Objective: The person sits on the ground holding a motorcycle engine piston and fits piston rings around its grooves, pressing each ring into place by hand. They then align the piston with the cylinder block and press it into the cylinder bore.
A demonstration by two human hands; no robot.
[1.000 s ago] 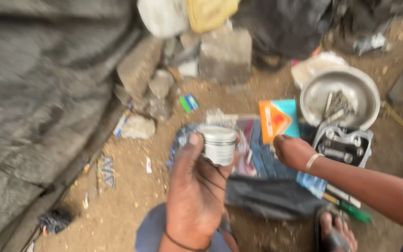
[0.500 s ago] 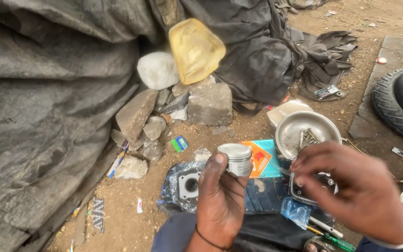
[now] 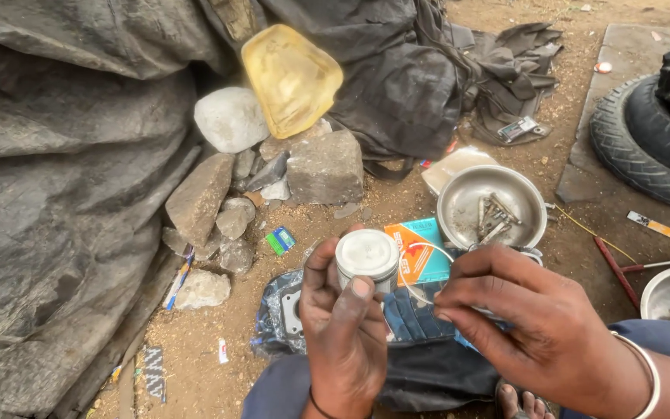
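My left hand (image 3: 347, 330) holds a small silvery piston (image 3: 367, 258) upright between thumb and fingers, its flat crown facing me. My right hand (image 3: 533, 322) pinches a thin metal ring (image 3: 420, 271), which arcs right beside the piston. Whether the ring touches the piston I cannot tell. Both hands are grimy and hover above a dark cloth (image 3: 428, 380) on my lap. A white bangle (image 3: 645, 372) circles my right wrist.
A steel bowl (image 3: 455, 209) with metal parts sits on the dirt behind my hands, an orange and teal packet (image 3: 420, 240) beside it. Stones (image 3: 323, 167), a yellow plastic container (image 3: 292, 77), a grey tarp (image 3: 56, 194), a tyre (image 3: 645, 147) and a second bowl (image 3: 664, 295) surround me.
My view tilted up from the ground. My right hand came off the metal parts on the ground, rose and now holds a thin ring beside the piston. My left hand kept holding the piston.
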